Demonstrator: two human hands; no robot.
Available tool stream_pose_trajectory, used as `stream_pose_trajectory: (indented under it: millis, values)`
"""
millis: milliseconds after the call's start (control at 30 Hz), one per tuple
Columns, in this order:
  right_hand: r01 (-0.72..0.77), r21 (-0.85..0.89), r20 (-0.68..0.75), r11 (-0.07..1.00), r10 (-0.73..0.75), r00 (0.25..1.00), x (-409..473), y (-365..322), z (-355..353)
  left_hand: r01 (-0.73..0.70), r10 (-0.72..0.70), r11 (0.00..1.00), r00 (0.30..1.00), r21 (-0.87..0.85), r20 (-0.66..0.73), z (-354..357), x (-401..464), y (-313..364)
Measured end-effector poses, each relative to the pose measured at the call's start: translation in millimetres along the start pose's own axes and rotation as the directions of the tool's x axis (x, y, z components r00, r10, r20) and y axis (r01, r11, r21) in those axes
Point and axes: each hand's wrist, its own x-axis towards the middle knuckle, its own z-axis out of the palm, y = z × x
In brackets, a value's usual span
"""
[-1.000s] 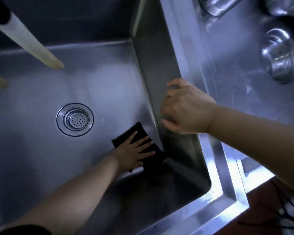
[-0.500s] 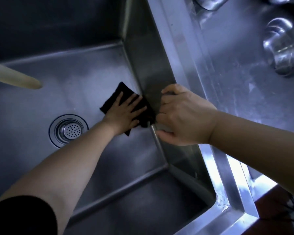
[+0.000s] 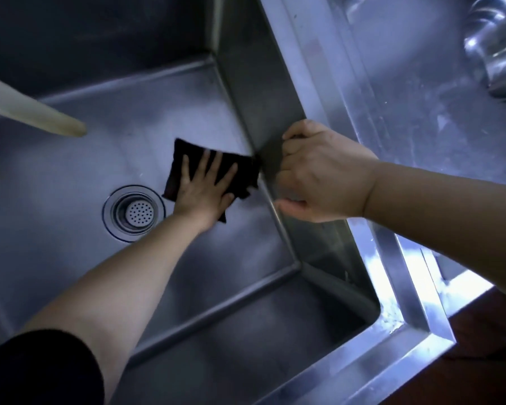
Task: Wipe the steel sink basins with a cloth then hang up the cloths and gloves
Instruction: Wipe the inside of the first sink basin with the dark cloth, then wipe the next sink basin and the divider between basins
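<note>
The steel sink basin (image 3: 94,165) fills the view, with a round perforated drain (image 3: 133,213) in its floor. A black cloth (image 3: 183,157) lies flat on the basin floor between the drain and the right wall. My left hand (image 3: 205,188) presses down on the cloth with fingers spread. My right hand (image 3: 324,173) is curled over the sink's right rim (image 3: 301,68), fingers down the inner wall. The cloth's right edge touches that wall just below my right hand.
Two pale tapered pieces (image 3: 41,118) reach in over the basin from the left. A wet steel counter (image 3: 406,97) lies right of the rim, with shiny steel ware (image 3: 497,48) at its far end. Dark reddish floor (image 3: 479,363) shows at the lower right.
My left hand slid the cloth from the near right corner of the basin floor away along the right wall, then slightly toward the drain. My right hand stayed on the rim.
</note>
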Motion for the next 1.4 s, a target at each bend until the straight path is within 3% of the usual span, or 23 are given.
stream_pose_trajectory:
  millis: [267,433,600,733,833,933,1133,1233,1300,1367,1400]
  values:
    - [0.016,-0.025,0.083,1.000,-0.013,0.996,2.0,-1.1,-10.6,-0.179,0.184,0.983,0.953,-0.044,0.241,15.4,-170.9,21.9]
    - [0.028,-0.026,0.073,0.999,-0.026,0.997,1.0,-1.3,-6.3,-0.328,0.324,0.944,0.918,-0.019,0.230,5.8,-160.0,-5.3]
    - [0.004,-0.018,0.029,1.000,-0.003,1.000,0.3,-1.2,-5.8,-0.122,0.125,0.992,0.985,-0.026,0.122,-7.0,-78.5,-28.4]
    - [-0.003,-0.025,0.028,1.000,0.003,1.000,-0.4,-2.1,-4.2,0.025,-0.026,1.000,0.990,0.009,0.142,-7.6,-45.7,-30.2]
    - [0.003,-0.040,0.016,0.999,-0.002,1.000,0.5,-2.6,-5.5,0.008,-0.005,1.000,0.994,-0.027,0.107,-5.8,-69.0,-19.6]
    - [0.006,-0.042,-0.003,0.999,-0.006,1.000,0.5,-3.6,-7.5,-0.110,0.113,0.993,0.991,-0.051,0.074,-3.4,-110.7,-11.2]
    - [-0.029,-0.022,0.063,0.999,0.030,0.998,0.4,-4.7,-14.2,-0.216,0.228,0.972,0.961,-0.089,0.157,-6.8,-182.7,-18.0]
    - [-0.023,-0.013,0.048,1.000,0.023,0.999,-1.3,-3.6,-14.5,-0.108,0.148,0.977,0.964,-0.185,0.221,-19.1,-199.3,-28.7]
    - [-0.013,-0.027,0.070,1.000,0.015,0.997,-2.7,-4.4,-17.0,0.148,-0.055,0.947,0.949,-0.285,0.311,-33.4,-210.6,-31.9]
    - [0.001,-0.058,0.109,0.998,0.005,0.994,-2.9,-5.2,-21.9,0.433,-0.290,0.793,0.887,-0.428,0.359,-52.4,-226.7,-30.1]
    - [0.005,-0.069,0.127,0.998,0.003,0.992,-3.6,-5.8,-25.2,0.510,-0.377,0.720,0.856,-0.470,0.353,-65.0,-234.8,-27.3]
